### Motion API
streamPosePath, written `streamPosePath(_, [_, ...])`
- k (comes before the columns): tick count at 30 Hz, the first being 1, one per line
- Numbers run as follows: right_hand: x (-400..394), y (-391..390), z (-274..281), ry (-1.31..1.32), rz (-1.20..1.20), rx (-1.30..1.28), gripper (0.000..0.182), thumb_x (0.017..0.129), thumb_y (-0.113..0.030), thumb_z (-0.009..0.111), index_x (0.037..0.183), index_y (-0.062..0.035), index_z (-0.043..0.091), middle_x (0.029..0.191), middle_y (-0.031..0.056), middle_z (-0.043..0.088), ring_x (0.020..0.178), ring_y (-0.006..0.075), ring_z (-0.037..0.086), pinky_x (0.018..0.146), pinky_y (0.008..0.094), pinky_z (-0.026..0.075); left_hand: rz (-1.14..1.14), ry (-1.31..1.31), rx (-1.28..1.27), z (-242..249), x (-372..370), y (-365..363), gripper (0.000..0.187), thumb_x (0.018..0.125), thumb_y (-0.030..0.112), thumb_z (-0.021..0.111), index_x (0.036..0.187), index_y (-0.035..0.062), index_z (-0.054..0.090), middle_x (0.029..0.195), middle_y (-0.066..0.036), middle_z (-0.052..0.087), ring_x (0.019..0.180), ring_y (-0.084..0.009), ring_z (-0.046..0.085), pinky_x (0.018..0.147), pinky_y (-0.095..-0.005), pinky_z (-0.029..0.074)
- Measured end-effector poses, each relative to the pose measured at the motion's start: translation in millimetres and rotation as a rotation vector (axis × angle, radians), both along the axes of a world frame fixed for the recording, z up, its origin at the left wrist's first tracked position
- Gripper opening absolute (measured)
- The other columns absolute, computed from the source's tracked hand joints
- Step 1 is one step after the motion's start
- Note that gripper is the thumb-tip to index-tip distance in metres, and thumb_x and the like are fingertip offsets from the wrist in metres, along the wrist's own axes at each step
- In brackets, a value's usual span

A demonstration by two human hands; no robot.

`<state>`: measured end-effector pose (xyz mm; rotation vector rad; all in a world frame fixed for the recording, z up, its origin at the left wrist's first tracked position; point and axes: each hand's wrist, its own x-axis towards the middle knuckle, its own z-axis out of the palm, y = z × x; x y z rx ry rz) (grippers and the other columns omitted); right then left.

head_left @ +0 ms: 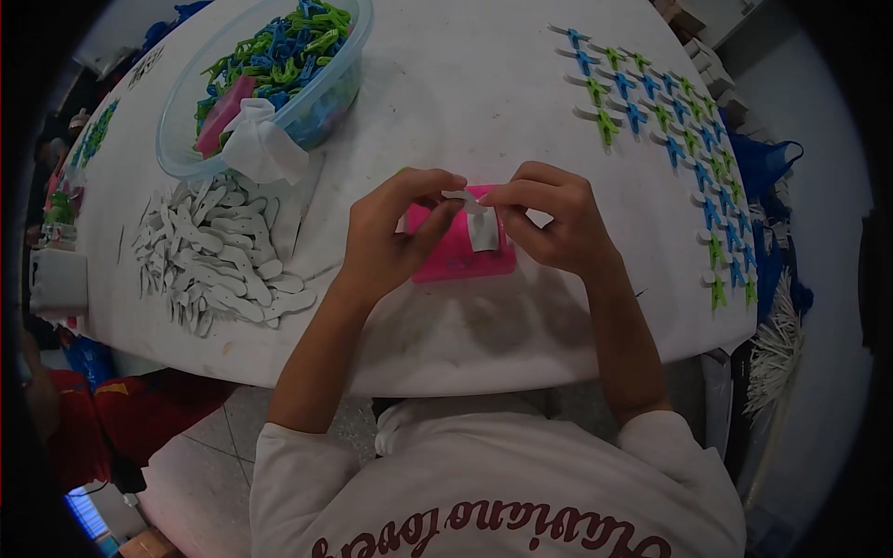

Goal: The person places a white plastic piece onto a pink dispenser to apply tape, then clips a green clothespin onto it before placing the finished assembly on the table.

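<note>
My left hand pinches a small white flat piece between thumb and fingers. At the piece's other end, the closed fingertips of my right hand meet it. Both hands are above a bright pink block or tray on the table. A white strip lies on the pink surface, below my right fingertips. A bit of green shows behind my left hand, mostly hidden. To the left lies a pile of white flat shaped pieces.
A clear blue basin holds many green and blue clothespins, a pink item and a white cloth. Rows of clothespins clipped to white pieces cover the right side of the white table. A person's red clothing shows at left.
</note>
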<state>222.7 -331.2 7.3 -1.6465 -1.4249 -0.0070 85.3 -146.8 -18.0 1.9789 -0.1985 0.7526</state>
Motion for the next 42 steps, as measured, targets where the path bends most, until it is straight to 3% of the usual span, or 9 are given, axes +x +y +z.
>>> streamPosePath(17, [-0.2, -0.7, 1.7, -0.023, -0.013, -0.014, 0.017, 0.073, 0.002, 0.067, 0.088, -0.0034, 0.073, 0.072, 0.0069, 0.062, 0.059, 0.0173, 0.061, 0.052, 0.0296, 0.05, 0.024, 0.013, 0.024, 1.1, 1.0, -1.5, 0.034, 0.085, -0.011, 0.07, 0.115, -0.0002, 0.059, 0.105, -0.011, 0.07, 0.094, -0.017, 0.069, 0.081, -0.0286, 0.057])
streamPosePath(19, [-0.6, -0.7, 1.7, -0.029, -0.014, -0.014, 0.017, 0.073, 0.002, 0.067, 0.088, -0.0034, 0.073, 0.072, 0.0069, 0.062, 0.059, 0.0172, 0.061, 0.052, 0.0295, 0.05, 0.077, -0.036, -0.039, 0.9, 3.4, -3.9, 0.028, 0.083, -0.003, 0.074, 0.108, 0.0031, 0.065, 0.093, -0.009, 0.071, 0.079, -0.0171, 0.069, 0.071, -0.0282, 0.055])
streamPosePath(22, [-0.6, -0.6, 0.8, -0.027, -0.016, -0.016, 0.017, 0.073, 0.002, 0.067, 0.087, -0.0034, 0.073, 0.072, 0.0068, 0.062, 0.059, 0.0171, 0.061, 0.052, 0.0294, 0.05, 0.087, -0.03, -0.047, 1.3, 3.4, -4.5, 0.027, 0.083, -0.002, 0.074, 0.108, 0.0035, 0.065, 0.092, -0.008, 0.07, 0.077, -0.0163, 0.068, 0.07, -0.0282, 0.054])
streamPosePath(32, [-0.5, -0.3, 0.4, -0.031, -0.02, -0.011, 0.016, 0.073, 0.002, 0.067, 0.086, -0.0038, 0.073, 0.071, 0.0062, 0.061, 0.058, 0.017, 0.06, 0.052, 0.0298, 0.049, 0.109, -0.027, 0.0, 1.1, 2.3, -2.5, 0.032, 0.083, 0.0, 0.075, 0.112, 0.0044, 0.062, 0.09, -0.007, 0.07, 0.075, -0.0154, 0.065, 0.068, -0.0278, 0.053])
streamPosePath(40, [-1.3, 0.2, 0.5, -0.036, -0.019, -0.011, 0.017, 0.072, 0.002, 0.067, 0.086, -0.0044, 0.073, 0.07, 0.006, 0.061, 0.058, 0.0168, 0.059, 0.052, 0.0297, 0.049, 0.069, -0.012, 0.021, 4.6, 1.4, 0.5, 0.028, 0.081, -0.003, 0.073, 0.107, 0.0047, 0.066, 0.094, -0.006, 0.07, 0.073, -0.0151, 0.064, 0.067, -0.0276, 0.051])
streamPosePath(42, [-1.6, 0.4, -1.0, -0.011, -0.014, 0.003, 0.026, 0.07, 0.007, 0.061, 0.089, -0.0033, 0.075, 0.069, 0.006, 0.06, 0.058, 0.0155, 0.056, 0.051, 0.0289, 0.042, 0.062, -0.017, 0.016, 4.7, 1.9, 0.9, 0.028, 0.081, -0.004, 0.073, 0.107, 0.0048, 0.067, 0.094, -0.006, 0.07, 0.073, -0.0152, 0.064, 0.066, -0.0276, 0.051])
